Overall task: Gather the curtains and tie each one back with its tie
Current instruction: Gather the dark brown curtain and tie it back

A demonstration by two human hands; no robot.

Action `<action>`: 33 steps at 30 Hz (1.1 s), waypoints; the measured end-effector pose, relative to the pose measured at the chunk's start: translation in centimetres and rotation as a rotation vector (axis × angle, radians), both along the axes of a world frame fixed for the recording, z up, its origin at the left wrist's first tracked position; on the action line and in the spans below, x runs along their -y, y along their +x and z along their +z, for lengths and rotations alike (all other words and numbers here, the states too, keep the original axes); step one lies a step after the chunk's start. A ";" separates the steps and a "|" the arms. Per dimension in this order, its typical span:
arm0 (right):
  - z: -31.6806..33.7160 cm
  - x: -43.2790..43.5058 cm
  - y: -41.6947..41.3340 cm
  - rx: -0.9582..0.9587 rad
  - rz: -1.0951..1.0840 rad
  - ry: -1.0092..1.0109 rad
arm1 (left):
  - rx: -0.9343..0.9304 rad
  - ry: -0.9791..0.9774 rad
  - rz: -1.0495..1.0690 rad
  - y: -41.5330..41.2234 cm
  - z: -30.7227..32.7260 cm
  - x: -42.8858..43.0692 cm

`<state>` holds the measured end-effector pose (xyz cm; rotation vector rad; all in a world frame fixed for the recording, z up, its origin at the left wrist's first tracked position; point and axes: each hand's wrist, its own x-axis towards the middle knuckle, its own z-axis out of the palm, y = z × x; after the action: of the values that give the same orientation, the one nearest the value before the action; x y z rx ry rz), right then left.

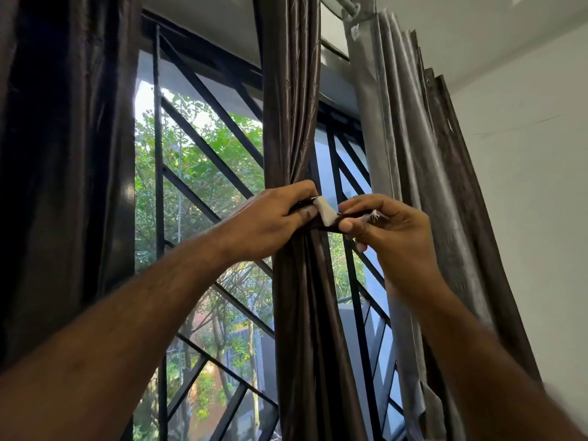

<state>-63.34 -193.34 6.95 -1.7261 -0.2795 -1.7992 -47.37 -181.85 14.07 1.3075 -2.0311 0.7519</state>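
Pinching the two ends of the dark tie point(329, 225), the left hand point(270, 221) and right hand point(389, 232), both closed on it, draw its white fastening patches together to cinch the glossy brown, pleated middle curtain point(291, 122), gathered before the barred window point(203, 160).

the middle curtain point(291, 122) is brown cloth with a satiny sheen, finely creased. the tie point(321, 222) round it looks like the same glossy cloth, with a matt white fuzzy patch point(326, 213), maybe velcro. the right curtain point(413, 154) shows a duller grey backing. the window bars point(210, 100) are black painted metal, smooth. the wall point(525, 154) is matt white.
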 end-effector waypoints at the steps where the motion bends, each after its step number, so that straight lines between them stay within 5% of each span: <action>1: 0.2 0.0 -0.5 -0.044 -0.018 -0.029 | -0.006 0.003 0.001 0.0 0.0 0.0; 5: 0.7 -0.5 -1.7 -0.044 -0.072 0.002 | -0.061 -0.022 -0.011 0.3 -0.1 0.0; 13: 0.6 -2.2 2.0 0.245 -0.608 -0.006 | -0.084 -0.100 0.014 -0.4 -0.5 0.8; 18: 0.7 -3.4 3.3 0.119 -0.742 -0.099 | -0.086 -0.116 -0.008 -0.7 -0.4 0.8; 25: 1.4 -1.8 1.7 -0.115 0.230 0.196 | -0.119 -0.160 0.006 -0.3 -0.3 0.4; 33: 2.7 -0.7 1.5 -0.143 0.206 0.170 | -0.099 -0.178 0.041 -0.8 -0.1 0.6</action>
<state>-61.88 -192.60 9.61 -1.6334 -0.2278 -1.5006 -48.13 -182.42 13.93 1.2624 -1.8206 0.8487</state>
